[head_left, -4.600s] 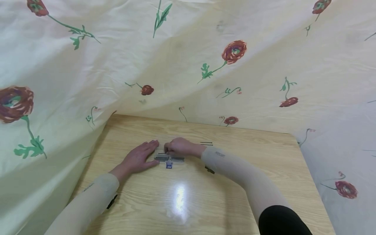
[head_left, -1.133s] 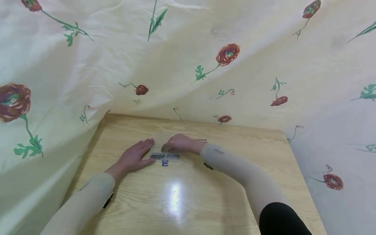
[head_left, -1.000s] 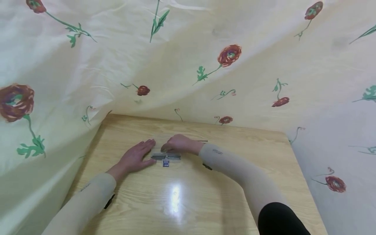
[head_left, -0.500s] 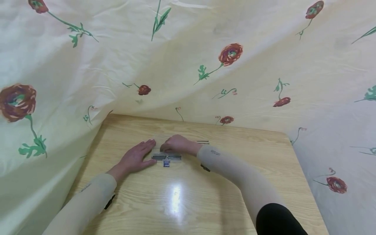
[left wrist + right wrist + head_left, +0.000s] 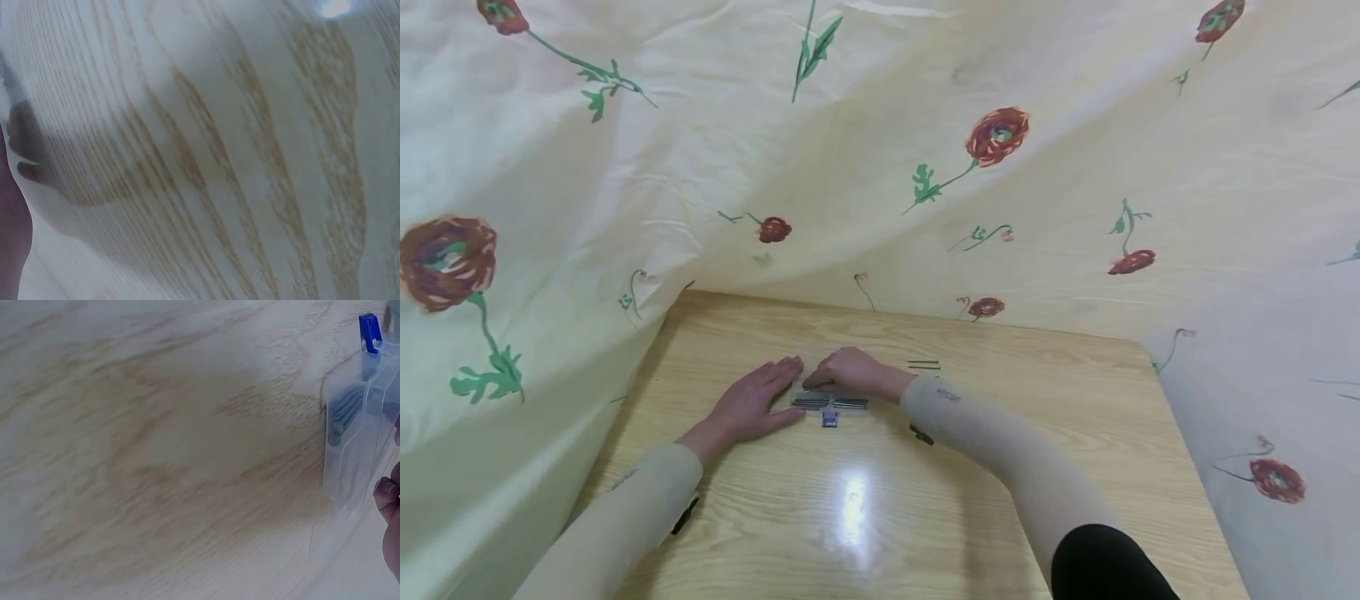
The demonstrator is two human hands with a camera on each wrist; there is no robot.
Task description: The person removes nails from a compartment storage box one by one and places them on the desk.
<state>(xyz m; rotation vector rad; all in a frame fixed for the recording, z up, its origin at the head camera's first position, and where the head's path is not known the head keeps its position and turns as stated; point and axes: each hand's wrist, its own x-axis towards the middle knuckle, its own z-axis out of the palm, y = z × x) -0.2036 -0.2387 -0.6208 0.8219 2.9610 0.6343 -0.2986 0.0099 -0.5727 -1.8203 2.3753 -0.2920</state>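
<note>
A clear plastic box [image 5: 350, 437] with a blue latch [image 5: 830, 420] lies opened on the table, several dark nails [image 5: 850, 404] lined up in its compartments. My left hand [image 5: 752, 404] lies flat with straight fingers at the box's left side, thumb against its edge. Over the back part of the box, my right hand [image 5: 853, 372] has curled fingers that pinch a thin metal piece, seemingly a nail; most of it is hidden. In the right wrist view, a small grey tip shows at the right fingertips [image 5: 387, 490]. The left wrist view catches only the hand's edge [image 5: 12, 231].
Two loose nails [image 5: 923, 365] lie on the wooden table [image 5: 1000, 433] right of the box, behind the right wrist. A flowered cloth [image 5: 880, 167] hangs along the back and sides of the table.
Earlier a nail showed at the right fingertips above the box; now the fingers cover most of it, and the hand has shifted slightly left. The left hand stays in place.
</note>
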